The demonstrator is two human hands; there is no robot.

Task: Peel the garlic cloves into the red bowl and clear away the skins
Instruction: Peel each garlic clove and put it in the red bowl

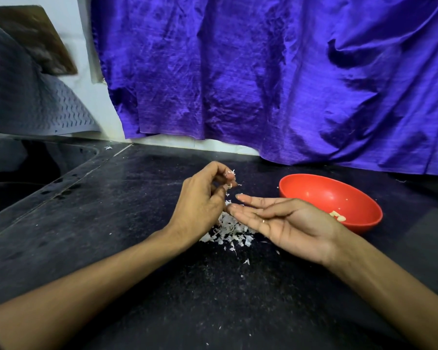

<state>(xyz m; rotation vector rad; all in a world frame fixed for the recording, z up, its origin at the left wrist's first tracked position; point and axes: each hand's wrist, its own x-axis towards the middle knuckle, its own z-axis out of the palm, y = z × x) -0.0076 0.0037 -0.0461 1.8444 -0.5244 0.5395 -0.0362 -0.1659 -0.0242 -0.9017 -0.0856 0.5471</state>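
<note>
A: Status, near to far?

B: Nearest, at 6 o'clock: black countertop (pixel 213 299), matte, speckled with skin dust. Two bare forearms come in from 7 and 5.

A: Hands?

B: Left hand (pixel 202 198) is curled, fingertips pinching a small bit of papery skin, flakes stuck to them. Right hand (pixel 283 223) is flat, palm up, fingers straight, gripping nothing; one tiny fleck sits on the palm. Its fingertips are just beside the left hand.

A: Skins?

B: Skin pile (pixel 230 231) at centre, under and between the two hands, partly hidden by them. Loose strays scattered toward 6.

A: Handling call?

B: My guess: near weightless, dry, brittle, clingy. They stick to fingers and would scatter on any draught. Pinching one by one is slow; better to sweep with the hand's edge into a cupped palm.

A: Cloves?

B: Peeled garlic cloves (pixel 338 216) in the red bowl (pixel 314 188) at 3 o'clock, just beyond the right hand. Only a few show. I'd expect them firm, slick, easy to bruise. Bowl looks like light plastic and would likely slide if bumped.

A: Further out?

B: Sink (pixel 23 178) at 9 o'clock, dark. Grey ribbed mat (pixel 36 102) hangs at 10. Blue cloth (pixel 263 72) drapes the back wall from 12 to 2, hem touching the counter.
</note>
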